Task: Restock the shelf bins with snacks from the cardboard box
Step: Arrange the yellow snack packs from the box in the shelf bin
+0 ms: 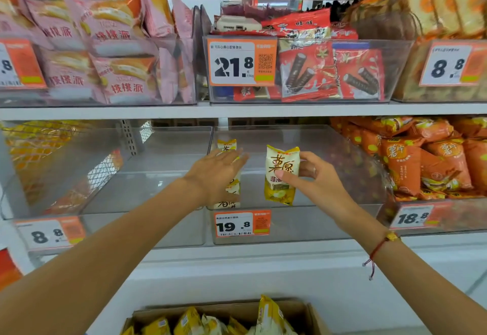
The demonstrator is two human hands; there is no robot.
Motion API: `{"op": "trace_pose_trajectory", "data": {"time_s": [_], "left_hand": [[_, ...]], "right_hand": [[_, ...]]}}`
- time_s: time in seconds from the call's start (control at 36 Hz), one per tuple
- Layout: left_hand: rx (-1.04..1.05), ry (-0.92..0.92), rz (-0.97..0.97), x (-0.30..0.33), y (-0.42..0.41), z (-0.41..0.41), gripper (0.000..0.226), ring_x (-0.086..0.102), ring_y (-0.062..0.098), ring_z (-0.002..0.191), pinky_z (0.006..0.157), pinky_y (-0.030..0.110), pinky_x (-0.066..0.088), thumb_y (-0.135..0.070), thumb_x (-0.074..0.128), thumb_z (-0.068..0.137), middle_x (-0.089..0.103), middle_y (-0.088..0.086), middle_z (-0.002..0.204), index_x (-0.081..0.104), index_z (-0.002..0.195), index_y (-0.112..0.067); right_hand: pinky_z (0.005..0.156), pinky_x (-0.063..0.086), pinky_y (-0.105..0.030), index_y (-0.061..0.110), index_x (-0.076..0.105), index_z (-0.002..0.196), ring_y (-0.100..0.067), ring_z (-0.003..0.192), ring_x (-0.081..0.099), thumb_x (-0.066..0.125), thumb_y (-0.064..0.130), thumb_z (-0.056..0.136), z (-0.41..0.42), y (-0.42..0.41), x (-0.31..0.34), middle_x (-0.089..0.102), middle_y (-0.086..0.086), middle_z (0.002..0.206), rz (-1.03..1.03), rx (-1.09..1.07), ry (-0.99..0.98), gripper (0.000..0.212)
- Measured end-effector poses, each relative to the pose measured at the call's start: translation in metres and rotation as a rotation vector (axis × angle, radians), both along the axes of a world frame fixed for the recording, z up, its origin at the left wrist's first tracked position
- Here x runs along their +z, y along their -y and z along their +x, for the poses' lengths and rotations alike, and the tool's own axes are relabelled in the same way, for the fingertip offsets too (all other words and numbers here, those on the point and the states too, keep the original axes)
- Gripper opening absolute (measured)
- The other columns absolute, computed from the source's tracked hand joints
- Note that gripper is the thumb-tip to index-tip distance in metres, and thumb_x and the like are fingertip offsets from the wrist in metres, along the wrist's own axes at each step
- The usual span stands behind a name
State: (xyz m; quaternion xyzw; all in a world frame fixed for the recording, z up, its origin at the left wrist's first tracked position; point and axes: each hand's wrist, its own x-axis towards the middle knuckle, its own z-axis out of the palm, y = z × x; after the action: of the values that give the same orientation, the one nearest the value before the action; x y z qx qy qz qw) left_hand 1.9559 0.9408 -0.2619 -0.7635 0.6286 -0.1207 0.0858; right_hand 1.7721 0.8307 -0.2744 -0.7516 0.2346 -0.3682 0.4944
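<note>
Two snack packets (pixel 281 173) (hand-held) inside clear bin (pixel 295 225).

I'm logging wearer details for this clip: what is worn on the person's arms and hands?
Both forearms are bare, with no sleeves in view. The right wrist carries a red cord bracelet with a gold charm and dangling ends. A ring shows on the right hand. The left hand shows nothing worn.

The left hand (pixel 214 173) hides most of a snack packet (pixel 228 147).
</note>
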Motion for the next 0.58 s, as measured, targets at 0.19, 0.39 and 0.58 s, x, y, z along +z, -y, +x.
{"op": "trace_pose_trajectory", "data": {"time_s": [0.19, 0.39, 0.58], "left_hand": [[0.175, -0.069, 0.278, 0.000, 0.025, 0.000, 0.071, 0.037, 0.032, 0.135, 0.104, 0.039, 0.038, -0.047, 0.036, 0.100, 0.022, 0.012, 0.156, 0.012, 0.151, -0.003], [0.229, 0.171, 0.196, -0.005, 0.035, -0.011, 0.078, 0.011, 0.034, 0.146, 0.119, 0.043, 0.014, -0.056, 0.023, 0.099, 0.002, 0.015, 0.160, -0.002, 0.152, -0.004], [0.302, 0.017, 0.102, -0.024, 0.049, -0.002, 0.073, 0.001, 0.026, 0.148, 0.120, 0.039, 0.011, -0.050, 0.012, 0.102, -0.005, 0.015, 0.160, -0.009, 0.150, 0.000]], "right_hand": [[0.068, 0.050, -0.010, 0.010, 0.061, 0.117, -0.008, 0.096, 0.064, 0.077, 0.018, 0.078, 0.005, 0.003, 0.002, 0.070, -0.001, 0.107, 0.021, 0.004, 0.034, 0.043], [0.071, 0.053, -0.013, 0.011, 0.062, 0.114, -0.008, 0.094, 0.065, 0.077, 0.018, 0.078, -0.005, 0.009, 0.005, 0.071, 0.000, 0.104, 0.011, -0.024, 0.050, 0.040], [0.072, 0.053, -0.014, 0.010, 0.064, 0.110, -0.007, 0.091, 0.068, 0.077, 0.018, 0.077, -0.015, 0.010, 0.009, 0.072, 0.000, 0.102, 0.062, -0.035, 0.118, 0.037]]}}
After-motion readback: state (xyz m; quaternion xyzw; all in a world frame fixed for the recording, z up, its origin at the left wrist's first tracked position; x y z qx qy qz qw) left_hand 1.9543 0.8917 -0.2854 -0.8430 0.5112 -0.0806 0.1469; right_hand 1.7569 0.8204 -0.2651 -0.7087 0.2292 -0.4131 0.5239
